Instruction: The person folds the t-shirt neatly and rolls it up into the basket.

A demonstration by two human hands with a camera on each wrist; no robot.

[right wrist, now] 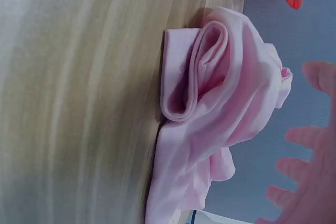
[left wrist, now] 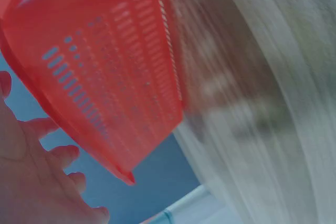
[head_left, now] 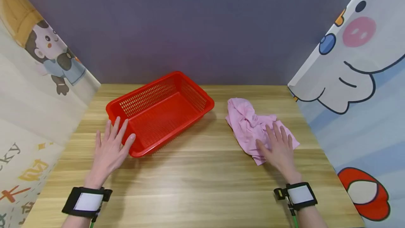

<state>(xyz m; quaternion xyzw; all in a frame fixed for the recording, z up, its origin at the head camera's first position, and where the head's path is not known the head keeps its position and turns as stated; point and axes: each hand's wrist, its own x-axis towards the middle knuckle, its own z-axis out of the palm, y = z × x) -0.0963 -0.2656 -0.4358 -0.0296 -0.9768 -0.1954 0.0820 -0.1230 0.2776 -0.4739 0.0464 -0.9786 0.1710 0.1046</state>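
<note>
A red plastic basket [head_left: 164,115] with slotted walls stands at an angle on the left half of the wooden table. My left hand [head_left: 110,147], fingers spread, is over its near left corner; in the left wrist view the fingers [left wrist: 65,156] show beside the basket's rim [left wrist: 79,135]. To the right lies a crumpled pink cloth [head_left: 246,122], loosely bunched with a folded edge facing the right wrist camera. My right hand [head_left: 280,150] hovers above the cloth's right part with its fingers apart, holding nothing.
The wooden table [head_left: 196,192] ends at a dark grey wall [head_left: 196,27] behind. Light curtains with cartoon prints hang on the left [head_left: 38,115] and right [head_left: 364,122] sides. Each wrist wears a black strap [head_left: 85,201] with a small camera and a green cable.
</note>
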